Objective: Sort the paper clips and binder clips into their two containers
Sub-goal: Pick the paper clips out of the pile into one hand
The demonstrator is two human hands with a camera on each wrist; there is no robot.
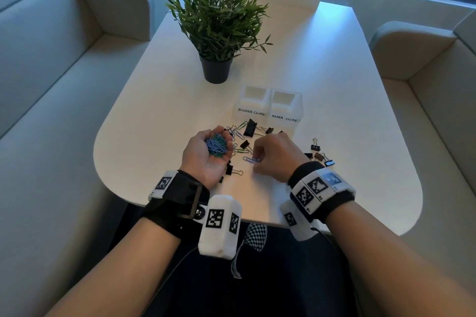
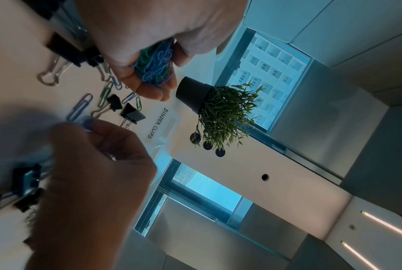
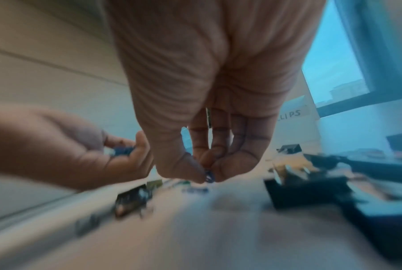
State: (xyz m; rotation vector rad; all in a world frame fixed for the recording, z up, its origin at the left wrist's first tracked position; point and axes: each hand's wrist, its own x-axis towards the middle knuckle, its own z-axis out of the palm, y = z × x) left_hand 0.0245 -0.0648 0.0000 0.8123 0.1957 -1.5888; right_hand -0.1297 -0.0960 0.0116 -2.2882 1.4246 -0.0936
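Left hand (image 1: 206, 154) cups a heap of paper clips (image 1: 216, 145); right hand (image 1: 275, 154) pinches a blue clip (image 1: 251, 159) among scattered binder clips (image 1: 249, 127), potted plant (image 1: 217, 26) beyond.

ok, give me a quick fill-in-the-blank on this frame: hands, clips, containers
1. The left hand cups a pile of ____ clips.
2. The right hand pinches a ____ paper clip at the table.
3. The container nearer the plant is labelled ____ CLIPS.

Missing words: paper; blue; BINDER

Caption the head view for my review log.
Left hand cups gathered paper clips while right hand pinches a blue paper clip off the table.
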